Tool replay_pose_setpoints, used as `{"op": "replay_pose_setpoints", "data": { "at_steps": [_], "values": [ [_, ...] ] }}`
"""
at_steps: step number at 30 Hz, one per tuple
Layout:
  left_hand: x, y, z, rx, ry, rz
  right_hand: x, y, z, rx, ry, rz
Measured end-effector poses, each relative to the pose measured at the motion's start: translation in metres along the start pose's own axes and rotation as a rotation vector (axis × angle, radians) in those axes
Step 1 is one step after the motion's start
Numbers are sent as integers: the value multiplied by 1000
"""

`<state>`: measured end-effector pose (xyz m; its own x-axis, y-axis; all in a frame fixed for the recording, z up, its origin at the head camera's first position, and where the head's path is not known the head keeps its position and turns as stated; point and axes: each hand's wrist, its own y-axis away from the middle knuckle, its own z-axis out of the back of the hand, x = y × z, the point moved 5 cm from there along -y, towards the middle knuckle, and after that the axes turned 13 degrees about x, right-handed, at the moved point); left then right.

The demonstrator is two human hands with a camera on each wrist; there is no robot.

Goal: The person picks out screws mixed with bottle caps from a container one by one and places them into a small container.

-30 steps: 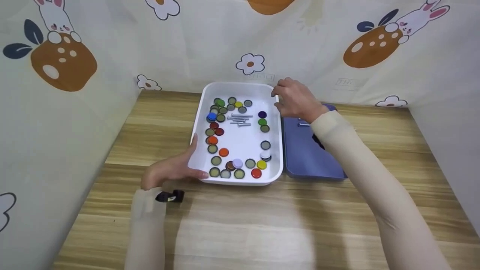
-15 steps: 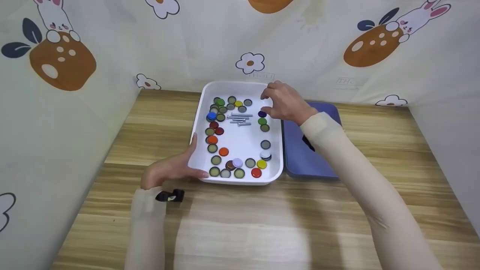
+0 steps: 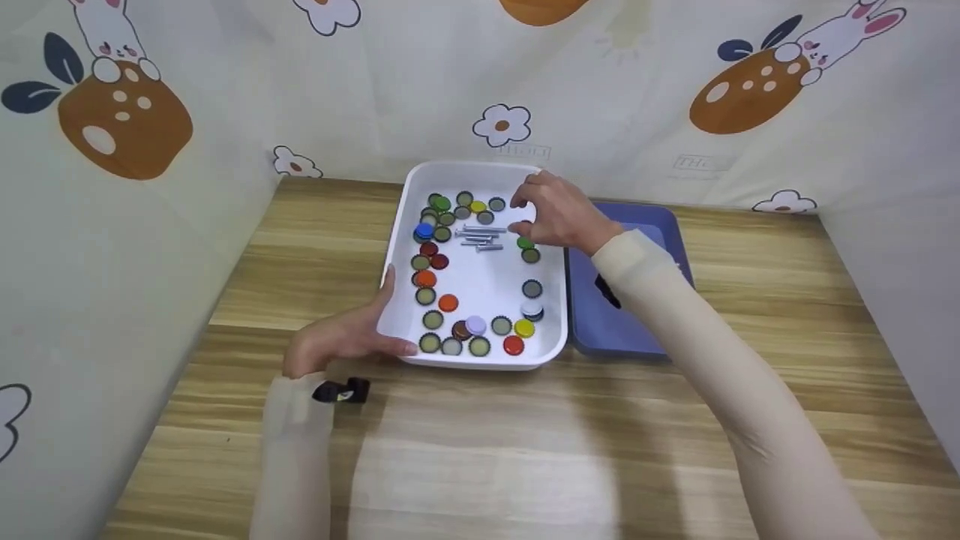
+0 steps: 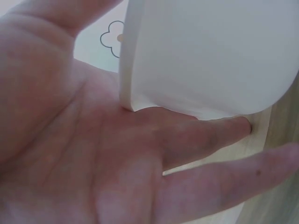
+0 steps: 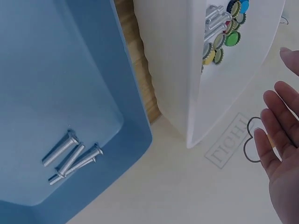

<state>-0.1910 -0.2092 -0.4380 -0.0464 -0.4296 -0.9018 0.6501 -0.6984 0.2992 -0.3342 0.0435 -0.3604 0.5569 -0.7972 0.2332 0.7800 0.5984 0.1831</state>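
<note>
My left hand point(image 3: 341, 341) rests against the near left corner of a white tray point(image 3: 559, 330), thumb along the left wall. In the left wrist view its fingers point(image 4: 210, 140) lie straight along the tray's edge. My right hand point(image 3: 559, 210) hovers over the tray's far right part, fingers loosely bent and apart, holding nothing. Just left of its fingertips lies a small pile of silver screws point(image 3: 480, 238). Bottle caps of many colours surround them, such as an orange cap point(image 3: 448, 303) and a red cap point(image 3: 514, 345). The right hand hides part of the right row of caps.
A blue tray point(image 3: 615, 322) stands right beside the white one, partly behind my right forearm. Several more screws point(image 5: 70, 156) lie in it in the right wrist view. A patterned cloth wall point(image 3: 420, 90) rises behind the wooden table point(image 3: 480, 450).
My right hand has moved left from the white tray's right rim to just beside the screw pile. The left hand and the trays stay where they were.
</note>
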Motion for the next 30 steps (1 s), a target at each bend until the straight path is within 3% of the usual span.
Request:
{"op": "replay_pose_setpoints", "data": {
  "at_steps": [10,18,30],
  "values": [
    [-1,1,0,11,40,-41,7,-5,-7,27,-9,21],
    [-2,-2,1,1,5,-76,12,-9,-16,61,-24,13],
    [1,1,1,-17,-13,58,14,-15,-27,99,-100,-13]
  ]
}}
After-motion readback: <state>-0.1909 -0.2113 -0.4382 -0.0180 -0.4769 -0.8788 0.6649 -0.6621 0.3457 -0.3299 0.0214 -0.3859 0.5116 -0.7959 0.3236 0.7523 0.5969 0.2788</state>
